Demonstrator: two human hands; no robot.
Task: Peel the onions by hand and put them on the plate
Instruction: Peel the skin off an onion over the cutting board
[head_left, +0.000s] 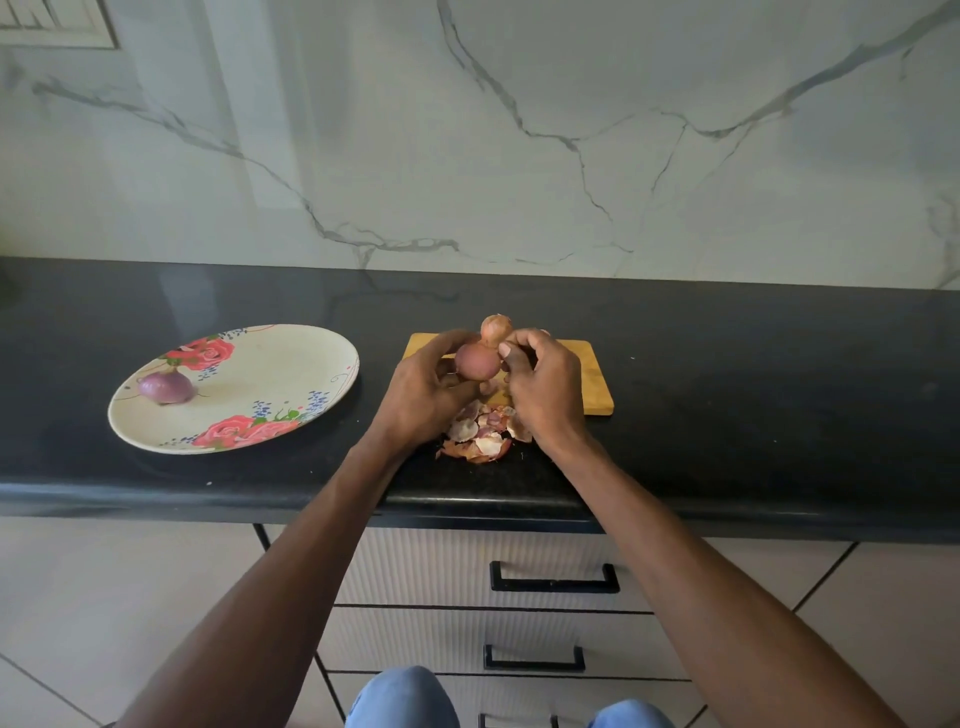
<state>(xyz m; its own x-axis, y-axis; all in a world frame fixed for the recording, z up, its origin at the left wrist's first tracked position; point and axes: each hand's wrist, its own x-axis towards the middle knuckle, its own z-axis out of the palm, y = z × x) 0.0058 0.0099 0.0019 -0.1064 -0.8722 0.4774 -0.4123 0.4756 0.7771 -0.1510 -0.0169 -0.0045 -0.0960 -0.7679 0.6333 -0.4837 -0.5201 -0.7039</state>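
Note:
My left hand (423, 395) grips a reddish-brown onion (475, 362) held above the wooden cutting board (595, 379). My right hand (543, 387) has its fingers curled at the onion's right side, pinching at its skin. Behind my hands a second, unpeeled tan onion (496, 328) stands on the board. A peeled purple onion (165, 387) lies on the left part of the floral plate (291, 364). Loose onion skins (480, 434) are piled on the counter below my hands.
The black countertop (753, 395) runs the full width, with a marble wall behind. Drawers with black handles (553, 577) sit below the counter's front edge. The plate lies left of the board.

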